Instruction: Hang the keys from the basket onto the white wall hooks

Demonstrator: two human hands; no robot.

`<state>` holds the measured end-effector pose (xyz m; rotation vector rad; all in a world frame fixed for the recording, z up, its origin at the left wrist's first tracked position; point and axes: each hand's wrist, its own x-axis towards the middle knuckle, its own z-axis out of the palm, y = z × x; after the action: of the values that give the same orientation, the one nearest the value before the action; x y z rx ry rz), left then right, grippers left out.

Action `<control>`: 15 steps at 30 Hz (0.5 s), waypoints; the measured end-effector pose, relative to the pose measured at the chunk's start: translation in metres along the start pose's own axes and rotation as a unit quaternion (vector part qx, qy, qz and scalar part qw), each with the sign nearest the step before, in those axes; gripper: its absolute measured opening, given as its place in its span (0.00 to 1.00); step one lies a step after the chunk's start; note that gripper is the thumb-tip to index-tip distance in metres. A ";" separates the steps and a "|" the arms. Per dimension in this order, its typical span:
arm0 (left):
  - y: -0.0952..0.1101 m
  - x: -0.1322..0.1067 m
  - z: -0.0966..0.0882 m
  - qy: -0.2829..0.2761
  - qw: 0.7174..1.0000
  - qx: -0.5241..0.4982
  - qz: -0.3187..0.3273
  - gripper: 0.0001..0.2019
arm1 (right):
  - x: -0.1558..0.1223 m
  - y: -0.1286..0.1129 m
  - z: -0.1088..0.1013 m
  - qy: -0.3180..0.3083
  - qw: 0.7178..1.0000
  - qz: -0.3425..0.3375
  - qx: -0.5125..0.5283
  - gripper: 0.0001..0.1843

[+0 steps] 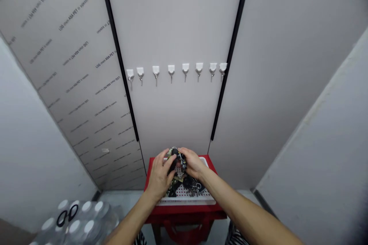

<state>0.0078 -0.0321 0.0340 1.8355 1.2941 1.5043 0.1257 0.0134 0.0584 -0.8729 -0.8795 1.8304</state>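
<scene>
Above a white perforated basket (189, 201), my left hand (159, 172) and my right hand (193, 163) come together around a keychain bunch (183, 159). It is dark, with small yellow, pale and metallic bits. The fingers of my left hand curl over its left side, partly hiding it. My right hand pinches its upper right part. Below them in the basket lie more dark keychains (193, 185) with silvery rings and clasps, and a few pale pieces among them. Single items in the tangle are too small to tell apart.
The basket sits on a red table or stool (172, 209). Several white adhesive hooks (171, 69) run in a row across the wall panel, between two black vertical strips (232, 49). Clear bottles with white caps (75, 226) stand on the floor at lower left.
</scene>
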 end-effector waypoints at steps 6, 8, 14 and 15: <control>0.006 0.011 -0.006 0.039 0.992 -0.075 -0.093 0.14 | 0.002 -0.003 0.009 -0.008 0.997 0.007 0.079 0.05; 0.003 0.014 -0.009 0.040 0.988 -0.047 -0.140 0.08 | 0.003 -0.002 0.008 -0.007 0.996 -0.007 0.086 0.06; 0.011 0.037 -0.036 0.012 0.987 0.010 -0.161 0.07 | 0.003 0.000 -0.002 0.014 0.998 0.002 -0.063 0.06; 0.016 0.043 -0.040 -0.001 0.988 0.025 -0.153 0.07 | 0.002 -0.001 -0.003 0.011 0.990 -0.002 -0.144 0.07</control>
<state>-0.0243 -0.0115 0.0817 1.5793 1.5433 1.3158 0.1284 0.0169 0.0574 -1.0660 -1.1485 1.7105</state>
